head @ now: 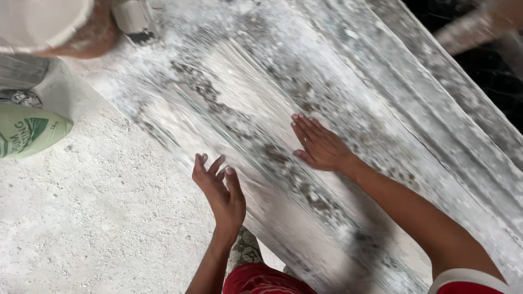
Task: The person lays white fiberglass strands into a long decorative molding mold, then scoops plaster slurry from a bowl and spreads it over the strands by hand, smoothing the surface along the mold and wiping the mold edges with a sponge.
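The right hand (320, 146) is laid palm-down and flat on the long moulded slab (283, 136), fingers together and stretched toward eleven o'clock; nothing is gripped, only pressed. The left hand (220, 190) is held open at the slab's near edge, palm turned inward and thumb spread, touching the edge or just beside it; real contact cannot be told through the blur.

The slab is seen as a pale, ridged casting streaked with grey and dusted white. Its long axis is run from about ten o'clock at the top of the view to four o'clock at the bottom right, and both hands are set across its middle stretch. The right hand is the nearer to the slab's centre line; the left is kept at the rim facing the rough white floor (92, 218).

A green printed sack (30, 130) is seen at nine o'clock, well apart from both hands. A white bucket rim (38, 24) is caught at eleven o'clock, beyond the slab's far end.
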